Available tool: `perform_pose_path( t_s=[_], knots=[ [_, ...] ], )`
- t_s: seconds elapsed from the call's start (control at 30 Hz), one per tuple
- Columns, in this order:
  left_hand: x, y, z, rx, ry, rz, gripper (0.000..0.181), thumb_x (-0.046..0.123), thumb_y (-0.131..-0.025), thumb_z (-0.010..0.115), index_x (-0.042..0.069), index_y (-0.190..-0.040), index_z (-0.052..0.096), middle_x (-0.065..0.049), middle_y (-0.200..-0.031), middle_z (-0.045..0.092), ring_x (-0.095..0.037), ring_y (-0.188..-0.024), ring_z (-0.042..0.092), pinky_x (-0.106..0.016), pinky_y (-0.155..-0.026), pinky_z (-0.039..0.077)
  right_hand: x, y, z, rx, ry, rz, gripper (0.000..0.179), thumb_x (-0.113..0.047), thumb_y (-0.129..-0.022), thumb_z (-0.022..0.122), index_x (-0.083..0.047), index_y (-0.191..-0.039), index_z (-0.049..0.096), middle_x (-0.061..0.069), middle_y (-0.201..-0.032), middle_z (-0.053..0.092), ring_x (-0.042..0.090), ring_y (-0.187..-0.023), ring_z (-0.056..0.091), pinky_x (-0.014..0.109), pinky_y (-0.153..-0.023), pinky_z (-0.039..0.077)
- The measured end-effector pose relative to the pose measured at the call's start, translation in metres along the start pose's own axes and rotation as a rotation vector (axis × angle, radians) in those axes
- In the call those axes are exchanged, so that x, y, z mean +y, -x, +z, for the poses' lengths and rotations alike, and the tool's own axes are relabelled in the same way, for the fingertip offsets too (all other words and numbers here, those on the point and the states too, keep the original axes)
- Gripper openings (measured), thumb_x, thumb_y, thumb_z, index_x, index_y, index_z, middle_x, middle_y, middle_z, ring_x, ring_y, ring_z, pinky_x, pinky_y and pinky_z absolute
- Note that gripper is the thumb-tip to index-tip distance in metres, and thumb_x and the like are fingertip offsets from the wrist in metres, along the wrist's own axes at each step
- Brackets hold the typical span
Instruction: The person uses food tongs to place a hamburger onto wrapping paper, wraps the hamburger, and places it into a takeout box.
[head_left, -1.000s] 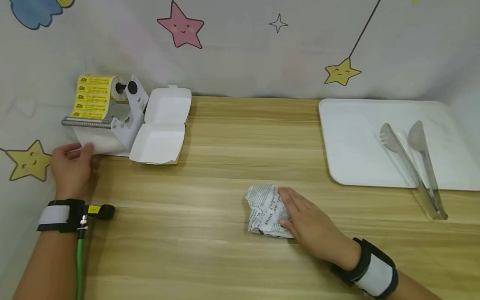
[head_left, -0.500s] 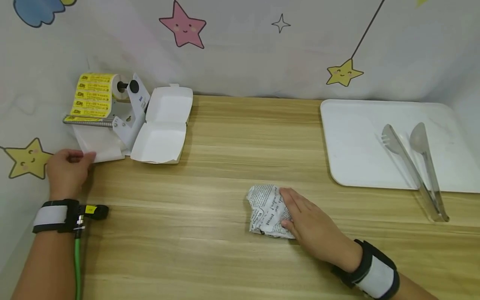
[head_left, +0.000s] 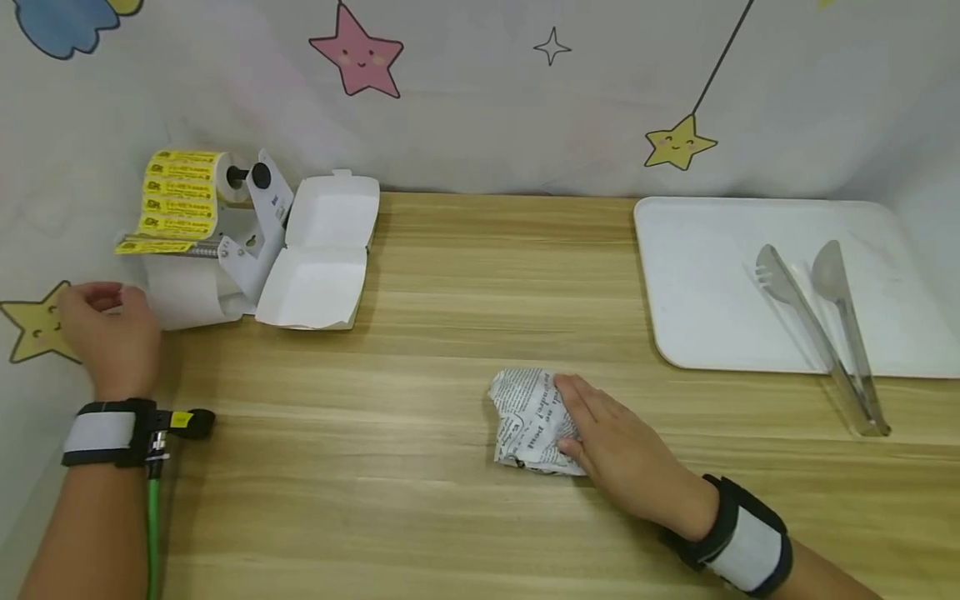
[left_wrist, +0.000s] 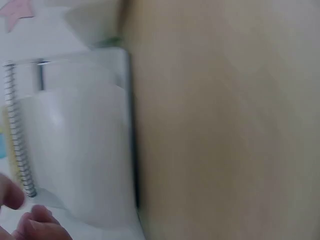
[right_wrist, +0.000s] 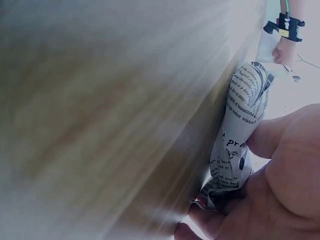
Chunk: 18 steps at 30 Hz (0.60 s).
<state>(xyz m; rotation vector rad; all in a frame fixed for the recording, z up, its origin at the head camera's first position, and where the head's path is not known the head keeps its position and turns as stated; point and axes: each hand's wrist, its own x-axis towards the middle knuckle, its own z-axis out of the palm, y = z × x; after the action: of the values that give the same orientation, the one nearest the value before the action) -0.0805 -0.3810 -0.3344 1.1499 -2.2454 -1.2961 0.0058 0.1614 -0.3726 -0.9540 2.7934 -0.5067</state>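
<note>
My left hand [head_left: 112, 337] is just left of the label dispenser [head_left: 255, 258], apart from the white backing paper [head_left: 187, 292] hanging down its front. Thumb and fingers are bent; in the left wrist view a gap shows between the fingertips [left_wrist: 40, 222], with nothing visible in it. A yellow label [head_left: 153, 246] sticks out over the dispenser's front bar, below the label roll [head_left: 180, 196]. On the table, a packet wrapped in newsprint paper [head_left: 528, 421] lies under my right hand [head_left: 622, 450], which holds its right side between thumb and fingers. The packet's contents are hidden.
An open white takeaway box [head_left: 315, 283] stands against the dispenser's right side. At the right, a white tray [head_left: 705, 325] bears metal tongs [head_left: 817, 333], their handle end past its front edge. A patterned wall [head_left: 480, 125] closes off the back.
My left hand pulled the backing paper down and toward me, then let go and moved left. The front label slid out over the bar. The right hand and packet stayed still.
</note>
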Motion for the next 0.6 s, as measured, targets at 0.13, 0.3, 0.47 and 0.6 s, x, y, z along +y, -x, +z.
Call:
perform_pose_path(
  t_s=[0.13, 0.3, 0.47, 0.6],
  knots=[
    [0.019, -0.005, -0.005, -0.045, 0.333, -0.107, 0.029, 0.051, -0.106, 0.044, 0.025, -0.107, 0.056, 0.01, -0.097, 0.061, -0.007, -0.059, 0.052, -0.017, -0.043, 0.042, 0.0, -0.001, 0.0, -0.002, 0.002, 0.005, 0.072, -0.028, -0.104, 0.059, 0.005, -0.158, 0.024, 0.026, -0.157, 0.036, 0.037, -0.146, 0.036, 0.054, -0.116, 0.034],
    [0.031, -0.015, -0.003, -0.092, 0.375, -0.145, 0.033, 0.05, -0.101, 0.057, 0.019, -0.103, 0.064, 0.009, -0.092, 0.067, -0.007, -0.056, 0.055, -0.019, -0.044, 0.045, -0.001, -0.001, 0.001, -0.009, 0.001, 0.01, 0.072, -0.028, -0.104, 0.059, 0.006, -0.157, 0.025, 0.027, -0.157, 0.036, 0.037, -0.146, 0.035, 0.055, -0.116, 0.033],
    [0.029, -0.016, 0.0, -0.019, 0.385, -0.053, 0.015, 0.036, -0.101, 0.063, 0.021, -0.103, 0.063, 0.008, -0.092, 0.066, -0.005, -0.059, 0.053, -0.015, -0.045, 0.042, -0.001, -0.002, 0.001, -0.009, 0.0, 0.005, 0.072, -0.028, -0.104, 0.059, 0.005, -0.157, 0.025, 0.026, -0.157, 0.036, 0.037, -0.146, 0.036, 0.054, -0.116, 0.033],
    [0.037, 0.001, 0.002, 0.127, 0.372, 0.117, 0.01, 0.029, -0.103, 0.06, 0.024, -0.094, 0.06, 0.01, -0.087, 0.062, -0.003, -0.058, 0.047, -0.011, -0.047, 0.035, -0.001, -0.002, 0.001, -0.003, -0.003, 0.008, 0.071, -0.028, -0.104, 0.059, 0.005, -0.157, 0.025, 0.026, -0.157, 0.037, 0.037, -0.146, 0.035, 0.054, -0.116, 0.033]
  ],
)
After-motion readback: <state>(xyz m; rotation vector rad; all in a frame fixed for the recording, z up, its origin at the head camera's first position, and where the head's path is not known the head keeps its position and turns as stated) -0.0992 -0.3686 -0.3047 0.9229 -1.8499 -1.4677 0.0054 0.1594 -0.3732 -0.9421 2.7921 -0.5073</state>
